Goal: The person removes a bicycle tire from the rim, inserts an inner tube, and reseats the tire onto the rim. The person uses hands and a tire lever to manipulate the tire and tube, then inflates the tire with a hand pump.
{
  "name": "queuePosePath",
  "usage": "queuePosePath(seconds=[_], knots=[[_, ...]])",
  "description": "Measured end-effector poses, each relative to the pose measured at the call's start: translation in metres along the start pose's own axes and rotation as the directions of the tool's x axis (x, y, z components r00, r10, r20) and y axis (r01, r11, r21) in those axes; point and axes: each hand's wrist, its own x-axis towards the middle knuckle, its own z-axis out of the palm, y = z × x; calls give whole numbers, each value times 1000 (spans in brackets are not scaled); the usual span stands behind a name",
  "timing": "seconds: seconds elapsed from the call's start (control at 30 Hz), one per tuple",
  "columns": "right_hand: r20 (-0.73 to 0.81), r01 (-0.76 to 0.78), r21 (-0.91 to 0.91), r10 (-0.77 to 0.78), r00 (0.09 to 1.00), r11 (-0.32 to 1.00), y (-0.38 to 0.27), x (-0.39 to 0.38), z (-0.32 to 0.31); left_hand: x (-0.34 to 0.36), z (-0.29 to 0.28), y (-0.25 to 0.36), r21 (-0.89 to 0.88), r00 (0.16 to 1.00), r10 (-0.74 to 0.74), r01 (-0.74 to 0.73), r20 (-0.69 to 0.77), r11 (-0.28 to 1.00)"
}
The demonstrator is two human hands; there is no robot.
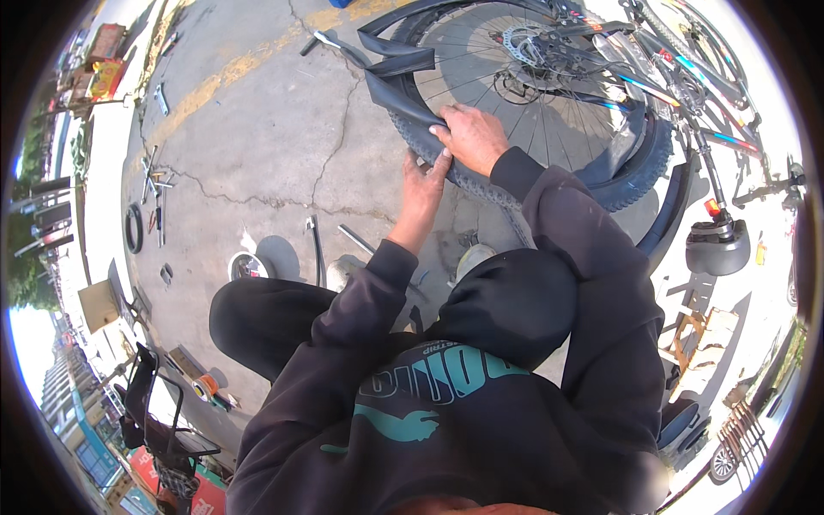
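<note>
A bicycle wheel lies in front of me with its knobby black tyre (479, 187) and a disc rotor (520, 45) at the hub. A flat, limp black inner tube (403, 99) hangs partly outside the tyre along the wheel's left side. My left hand (420, 196) is closed around the tyre's near left edge, thumb up. Just above and to the right, my right hand (474, 137) is closed where the tube meets the tyre, its fingers wrapped over the edge. The hands nearly touch. What lies under the right fingers is partly hidden.
The bicycle's frame and black saddle (717, 249) are at the right. Near my left knee stands a white tub (248, 264); metal bars (316, 247) lie beside it. Farther left are scattered hand tools (158, 182), a black ring (133, 228) and a folding chair (168, 410).
</note>
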Motion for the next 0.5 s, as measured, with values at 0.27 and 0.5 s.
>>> queuePosePath(seconds=[0.27,0.5], knots=[[-80,-295,193,314,946,936,9,-22,-12,118,-66,48,773,755,515,-584,406,247],[53,-512,113,509,859,852,16,-9,-18,183,-93,115,322,358,-154,-921,921,-218]])
